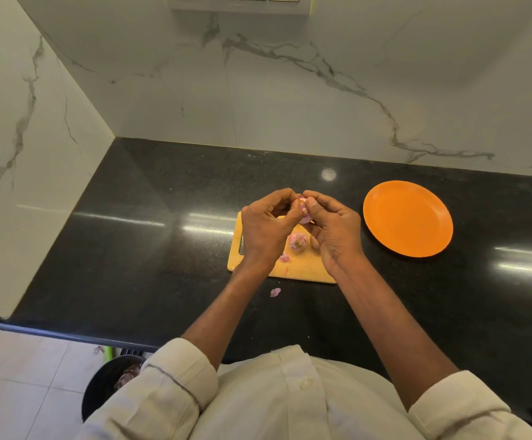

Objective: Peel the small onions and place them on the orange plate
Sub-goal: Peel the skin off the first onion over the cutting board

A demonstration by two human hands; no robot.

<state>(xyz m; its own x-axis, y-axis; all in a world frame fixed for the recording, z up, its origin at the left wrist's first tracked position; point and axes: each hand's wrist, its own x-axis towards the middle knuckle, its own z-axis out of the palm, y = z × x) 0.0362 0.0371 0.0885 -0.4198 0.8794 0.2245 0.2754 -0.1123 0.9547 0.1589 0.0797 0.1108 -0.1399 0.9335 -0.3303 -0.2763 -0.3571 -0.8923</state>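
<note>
- The left hand (pixel 266 228) and the right hand (pixel 333 230) meet above the far part of a pale wooden cutting board (pixel 309 268), fingers curled, together pinching a small pink-skinned onion (pixel 304 212) between their fingertips.
- That held onion is mostly covered by the fingers; only a sliver of pink and pale flesh shows, so how much skin is left on it cannot be told.
- A second small pink onion (pixel 297 242) lies on the board just below the held one, between the two hands and touching neither.
- The round orange plate (pixel 407 219) sits on the black speckled stone counter (pixel 150 242), right of the board and apart from it, near the right hand.
- Count: two onions, one plate, one board.
- Two loose scraps of pink onion skin show: one on the board (pixel 284 258) beside the left wrist, one on the counter (pixel 275 292) just in front of the board.
- The hands hide the board's middle; its handle slot peeks out at the left edge.
- A dark round bin (pixel 106 379) on the floor is partly hidden by the cream left sleeve (pixel 163 398).
</note>
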